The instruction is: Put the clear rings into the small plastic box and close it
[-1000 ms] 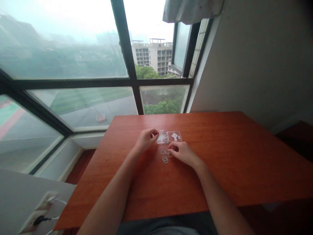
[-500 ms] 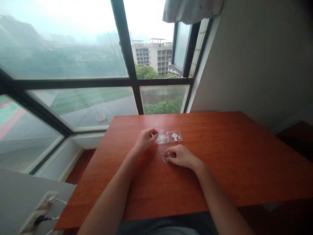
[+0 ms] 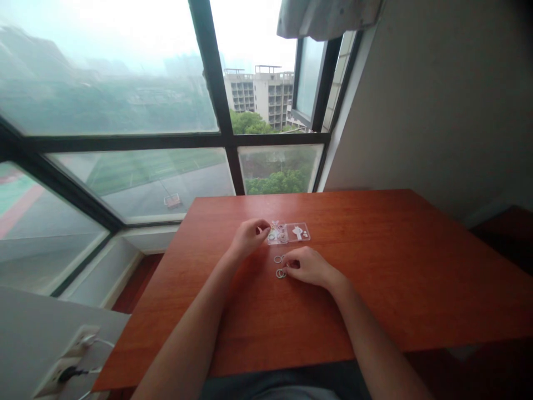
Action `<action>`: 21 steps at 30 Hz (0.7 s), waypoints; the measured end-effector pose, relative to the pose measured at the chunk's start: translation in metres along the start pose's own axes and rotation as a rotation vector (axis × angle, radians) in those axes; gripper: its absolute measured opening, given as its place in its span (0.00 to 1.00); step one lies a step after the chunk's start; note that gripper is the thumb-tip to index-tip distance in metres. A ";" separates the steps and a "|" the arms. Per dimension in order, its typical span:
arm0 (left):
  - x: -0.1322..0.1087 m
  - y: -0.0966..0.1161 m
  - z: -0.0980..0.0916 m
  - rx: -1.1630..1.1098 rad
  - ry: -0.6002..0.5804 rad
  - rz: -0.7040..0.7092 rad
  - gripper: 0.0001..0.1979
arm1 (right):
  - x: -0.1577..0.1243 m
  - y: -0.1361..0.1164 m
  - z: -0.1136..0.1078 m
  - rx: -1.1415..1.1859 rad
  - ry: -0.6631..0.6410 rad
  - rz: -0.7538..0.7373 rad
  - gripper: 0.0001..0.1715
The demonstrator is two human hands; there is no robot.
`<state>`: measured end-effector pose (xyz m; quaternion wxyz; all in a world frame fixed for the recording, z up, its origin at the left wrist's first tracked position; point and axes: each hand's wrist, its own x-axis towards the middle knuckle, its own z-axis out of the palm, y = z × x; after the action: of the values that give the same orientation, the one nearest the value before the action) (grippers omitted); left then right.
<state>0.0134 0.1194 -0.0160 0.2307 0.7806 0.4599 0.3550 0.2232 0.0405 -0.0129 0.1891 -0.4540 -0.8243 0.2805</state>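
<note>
On the wooden table [image 3: 353,239] my left hand [image 3: 250,236] has thumb and fingers pinched at the left edge of a clear plastic case [image 3: 270,242]. Small rings and other bits, too tiny to name, lie in its near half. My right hand [image 3: 308,265] is closer to me, its fingers curled down over small pale rings. Its fingertips touch an upper ring [image 3: 278,259] or the one beside it, partly covered by the index finger. Under the thumb tip lie overlapping pale rings [image 3: 280,273]. How firmly the right fingers grip is hard to see.
The case's opened lid [image 3: 306,225] lies flat to the right, with a white pattern [image 3: 297,232] on it. Behind the table stand framed windows [image 3: 227,139]; a wall [image 3: 416,111] rises on the right. Wall sockets [image 3: 69,361] with plugged cords sit at lower left.
A pale ring that was between my right fingers is now down beside the upper ring. The lower rings have shifted slightly. My left hand stays at the case.
</note>
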 end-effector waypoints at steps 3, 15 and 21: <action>0.000 0.001 0.000 0.000 -0.001 0.000 0.07 | 0.000 -0.001 0.001 0.005 0.018 0.011 0.10; 0.000 0.002 0.000 0.013 -0.009 0.015 0.07 | 0.002 0.004 0.004 0.067 0.079 -0.038 0.06; -0.001 0.012 0.000 -0.026 -0.006 0.058 0.07 | 0.009 0.009 0.001 0.101 0.477 0.065 0.06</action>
<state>0.0200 0.1131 -0.0076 0.2318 0.7916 0.4316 0.3651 0.2238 0.0516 -0.0192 0.3917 -0.5234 -0.7264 0.2122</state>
